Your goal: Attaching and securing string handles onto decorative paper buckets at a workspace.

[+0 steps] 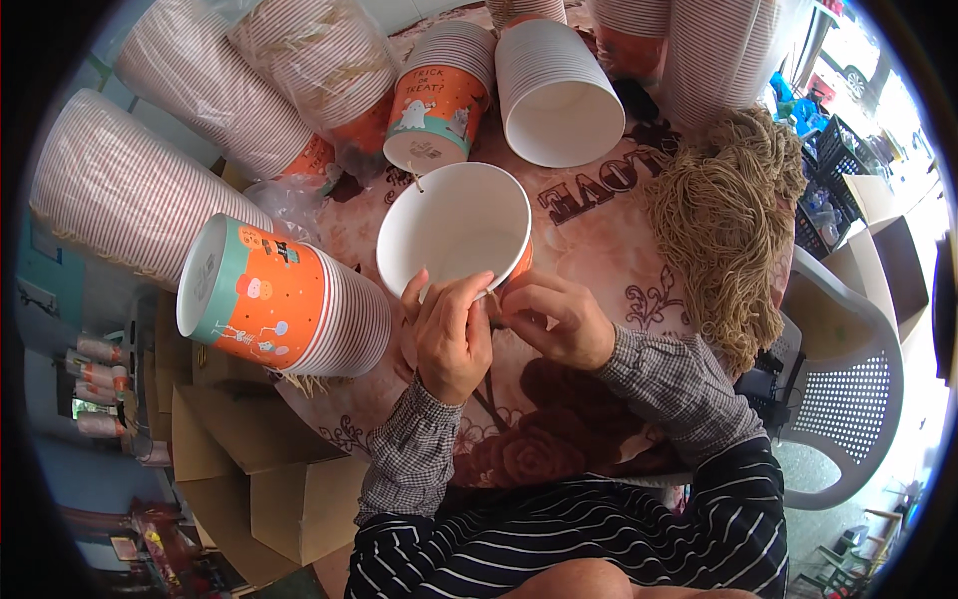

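White-inside orange cup (454,225), tan twine (723,230), checked grey sleeves (674,384), pink floral tablecloth (599,270)

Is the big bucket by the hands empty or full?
Empty, as far as shows: the bucket's mouth is open, with only bare white inside.

1. Left sleeve (411,454): small dark-and-white check, wrinkled, snug at the wrist.
2. Right sleeve (684,384): matching check, also creased.
3. Garment (559,524): black with thin white stripes, loosely draped.
4. Left hand (454,339), right hand (567,321): bare.

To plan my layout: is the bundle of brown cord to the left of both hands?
No, the brown cord lies to the right of the left hand and the right hand.
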Demonstrator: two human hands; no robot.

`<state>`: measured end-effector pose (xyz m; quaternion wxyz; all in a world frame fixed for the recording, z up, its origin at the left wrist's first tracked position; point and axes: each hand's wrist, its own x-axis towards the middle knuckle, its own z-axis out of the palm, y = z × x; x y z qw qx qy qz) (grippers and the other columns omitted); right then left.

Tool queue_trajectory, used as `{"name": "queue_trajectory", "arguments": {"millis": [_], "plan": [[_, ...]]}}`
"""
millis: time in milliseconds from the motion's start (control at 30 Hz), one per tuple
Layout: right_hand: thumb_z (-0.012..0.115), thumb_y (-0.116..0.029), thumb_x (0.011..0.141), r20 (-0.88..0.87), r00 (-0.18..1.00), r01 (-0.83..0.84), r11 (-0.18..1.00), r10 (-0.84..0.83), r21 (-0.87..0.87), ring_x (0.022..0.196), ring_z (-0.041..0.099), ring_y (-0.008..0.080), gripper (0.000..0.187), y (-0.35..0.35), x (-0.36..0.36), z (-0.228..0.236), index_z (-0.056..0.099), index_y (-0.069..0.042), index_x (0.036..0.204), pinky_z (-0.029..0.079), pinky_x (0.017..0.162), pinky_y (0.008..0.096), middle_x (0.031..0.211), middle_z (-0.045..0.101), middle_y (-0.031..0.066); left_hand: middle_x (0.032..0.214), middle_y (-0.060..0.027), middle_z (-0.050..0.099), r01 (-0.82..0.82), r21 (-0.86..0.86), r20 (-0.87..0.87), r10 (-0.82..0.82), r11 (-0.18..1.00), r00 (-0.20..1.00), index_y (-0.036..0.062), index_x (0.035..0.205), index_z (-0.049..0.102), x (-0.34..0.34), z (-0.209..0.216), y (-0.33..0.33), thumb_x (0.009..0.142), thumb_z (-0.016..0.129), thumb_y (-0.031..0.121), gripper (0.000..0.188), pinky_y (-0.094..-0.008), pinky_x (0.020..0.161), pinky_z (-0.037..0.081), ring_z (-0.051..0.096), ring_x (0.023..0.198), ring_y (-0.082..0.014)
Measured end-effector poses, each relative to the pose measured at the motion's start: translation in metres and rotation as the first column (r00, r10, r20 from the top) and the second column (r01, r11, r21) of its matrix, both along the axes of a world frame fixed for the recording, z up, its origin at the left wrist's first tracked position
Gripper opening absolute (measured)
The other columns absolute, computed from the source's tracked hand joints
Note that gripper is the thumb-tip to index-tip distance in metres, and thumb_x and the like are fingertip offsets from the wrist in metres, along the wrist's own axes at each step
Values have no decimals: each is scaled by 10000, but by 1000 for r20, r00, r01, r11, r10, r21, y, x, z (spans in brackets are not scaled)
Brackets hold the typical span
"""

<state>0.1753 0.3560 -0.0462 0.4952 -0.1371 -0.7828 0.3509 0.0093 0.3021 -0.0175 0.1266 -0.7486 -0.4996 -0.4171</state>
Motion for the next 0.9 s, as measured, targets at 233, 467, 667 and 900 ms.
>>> {"name": "queue_trajectory", "arguments": {"millis": [233, 467, 667, 900], "plan": [[699, -61, 828, 23, 999, -16, 965, 23, -261, 701, 640, 202, 182, -13, 2, 6, 568, -9, 944, 517, 605, 315, 861, 629, 93, 941, -26, 671, 1, 15, 3, -1, 1000, 1000, 62, 1126, 590, 1, 1, -1, 822, 590, -64, 329, -410, 1052, 328, 647, 847, -178], [698, -1, 806, 76, 973, 228, 965, -220, -130, 726, 636, 148, 197, -7, -5, -3, 621, -15, 986, 505, 593, 267, 934, 611, 94, 935, -24, 675, 4, 3, 19, -4, 1000, 1000, 60, 1124, 593, 4, 1, -3, 829, 592, -58, 318, -409, 1042, 344, 651, 838, -176], [715, -95, 834, -27, 990, 130, 970, -139, -204, 617, 632, 179, 139, -11, -5, -1, 612, -28, 900, 500, 551, 297, 757, 621, 101, 985, -21, 684, -11, -9, 12, 11, 1000, 1000, 77, 1069, 602, 4, 2, -3, 809, 590, -61, 294, -409, 1053, 325, 652, 885, -179], [689, -117, 856, 19, 970, 242, 963, -242, -119, 569, 668, 207, 175, -14, -2, 2, 604, -44, 991, 511, 509, 303, 641, 630, 93, 1012, -12, 685, -16, 13, 26, 16, 1000, 1000, 103, 1036, 603, 4, 0, -1, 775, 604, -41, 297, -399, 1067, 289, 646, 924, -168]]}}
